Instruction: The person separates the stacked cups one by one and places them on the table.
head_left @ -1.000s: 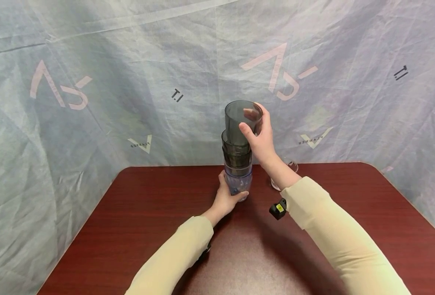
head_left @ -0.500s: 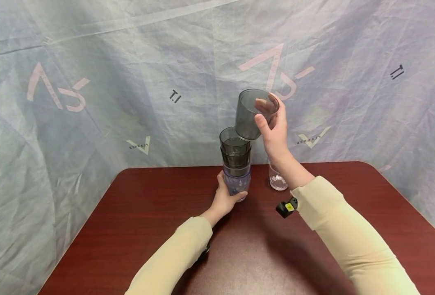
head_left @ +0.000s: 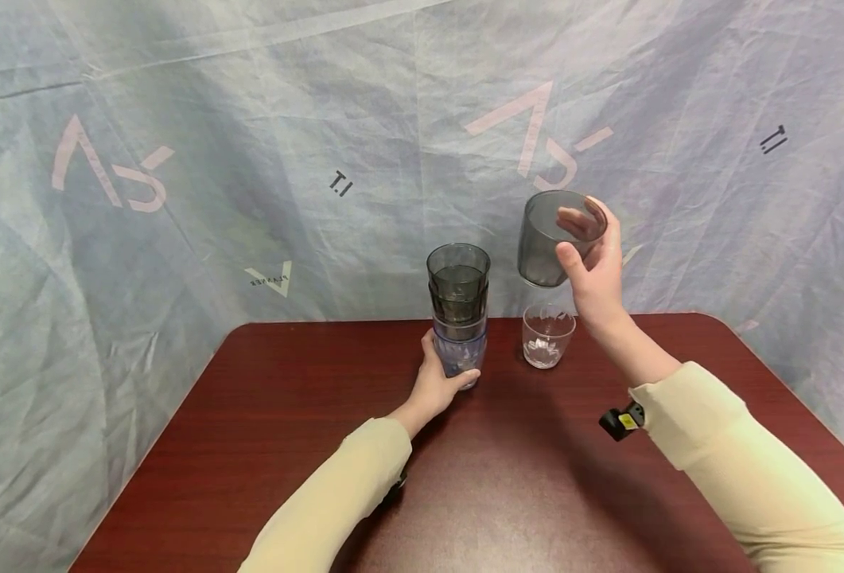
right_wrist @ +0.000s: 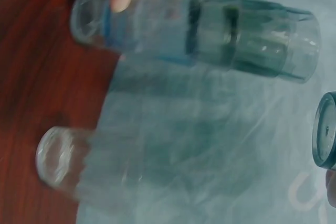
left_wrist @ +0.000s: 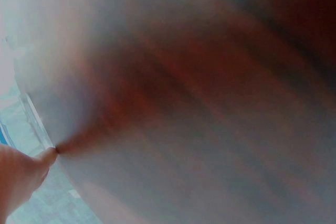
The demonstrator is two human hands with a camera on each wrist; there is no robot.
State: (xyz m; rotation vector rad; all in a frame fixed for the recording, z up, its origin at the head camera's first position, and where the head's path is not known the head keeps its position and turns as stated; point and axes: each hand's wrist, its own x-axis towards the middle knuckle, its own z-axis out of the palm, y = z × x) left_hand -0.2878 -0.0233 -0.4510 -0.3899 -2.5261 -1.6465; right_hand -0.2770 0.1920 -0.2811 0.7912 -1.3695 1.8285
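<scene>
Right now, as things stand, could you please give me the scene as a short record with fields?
Left grip: holds the upright stack of nested, transparent round tumblers near its base
Stack colours: smoky grey above, blue-tinted below; exact count unclear
Right grip: holds a smoky-grey transparent round tumbler, mouth upward, raised off the table
Standing alone: colourless transparent round tumbler, upright, right of the stack
Surface: dark red-brown, wood-grained table
Backdrop: grey printed fabric sheet

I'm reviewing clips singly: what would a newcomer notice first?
Probably the gray cup, held in the air by the right hand. Next, the stack of cups, dark ones above bluish, gripped low by the left hand. A clear glass stands apart on the red table, right of the stack.
</scene>
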